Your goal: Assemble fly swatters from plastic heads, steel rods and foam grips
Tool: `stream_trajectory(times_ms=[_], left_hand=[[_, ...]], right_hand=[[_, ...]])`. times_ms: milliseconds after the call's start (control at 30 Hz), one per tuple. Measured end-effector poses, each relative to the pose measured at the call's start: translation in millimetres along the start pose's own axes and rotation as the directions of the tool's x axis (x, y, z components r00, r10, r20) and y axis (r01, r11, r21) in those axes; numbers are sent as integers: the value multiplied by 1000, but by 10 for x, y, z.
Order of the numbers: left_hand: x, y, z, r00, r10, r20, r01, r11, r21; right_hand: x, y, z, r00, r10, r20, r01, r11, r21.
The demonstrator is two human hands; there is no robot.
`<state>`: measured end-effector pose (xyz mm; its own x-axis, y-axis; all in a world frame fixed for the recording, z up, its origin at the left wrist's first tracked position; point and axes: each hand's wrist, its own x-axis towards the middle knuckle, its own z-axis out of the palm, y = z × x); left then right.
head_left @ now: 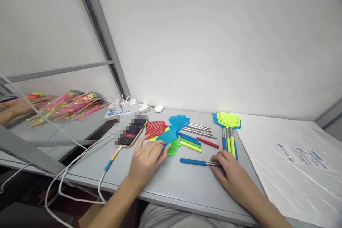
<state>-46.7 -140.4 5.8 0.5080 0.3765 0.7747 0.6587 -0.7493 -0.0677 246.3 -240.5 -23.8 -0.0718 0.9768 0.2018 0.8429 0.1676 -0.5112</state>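
My left hand (146, 159) pinches a blue fly swatter head (168, 135) above a pile of loose heads, among them a red swatter head (156, 128) and a green swatter head (174, 148). My right hand (229, 169) is closed on the metal rod of a blue-handled stick (192, 162) lying on the table; the rod's far end is hidden under the fingers. Between the hands and the wall are loose metal rods (199, 128) and several handle sleeves, including a red sleeve (207, 143) and a yellow sleeve (190, 146). Assembled fly swatters (230, 120) lie just beyond my right hand.
A phone (132, 131) with a cable (113, 160) lies left of the pile, near a power strip (125, 112). White wrapped board (291, 149) covers the right side. Past the metal frame, another person's hand (26, 106) is beside pink packaged items (69, 105).
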Motion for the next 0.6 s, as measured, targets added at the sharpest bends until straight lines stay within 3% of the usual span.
stream_trajectory(times_ms=[167, 233, 300, 333, 400, 467, 533, 600], left_hand=[[222, -86, -57, 978, -94, -188, 83, 994, -65], [345, -5, -60, 946, -217, -241, 167, 963, -213], [477, 162, -26, 889, -402, -219, 283, 859, -428], [541, 270, 12, 858, -492, -148, 351, 772, -530], [656, 510, 129, 756, -644, 114, 504, 462, -729], [732, 751, 286, 661, -666, 346, 582, 164, -797], [753, 960, 437, 616, -627, 477, 618, 10, -786], [723, 1111, 539, 636, -538, 553, 647, -19, -763]], right_hand=[[-1, -14, -6, 1000, -1, -5, 1, 1000, 5], [12, -12, 1, 1000, -2, -8, 2, 1000, 7], [25, -13, 14, 1000, 0, -19, 0, 1000, 20], [26, -17, 21, 1000, -1, -29, 2, 999, 39], [6, -28, 33, 999, -3, -50, 9, 993, 117], [-45, -35, 40, 997, 21, -80, -1, 968, 249], [-106, -29, 38, 989, 92, -112, -39, 913, 406], [-141, -12, 24, 958, 225, -175, -96, 833, 545]])
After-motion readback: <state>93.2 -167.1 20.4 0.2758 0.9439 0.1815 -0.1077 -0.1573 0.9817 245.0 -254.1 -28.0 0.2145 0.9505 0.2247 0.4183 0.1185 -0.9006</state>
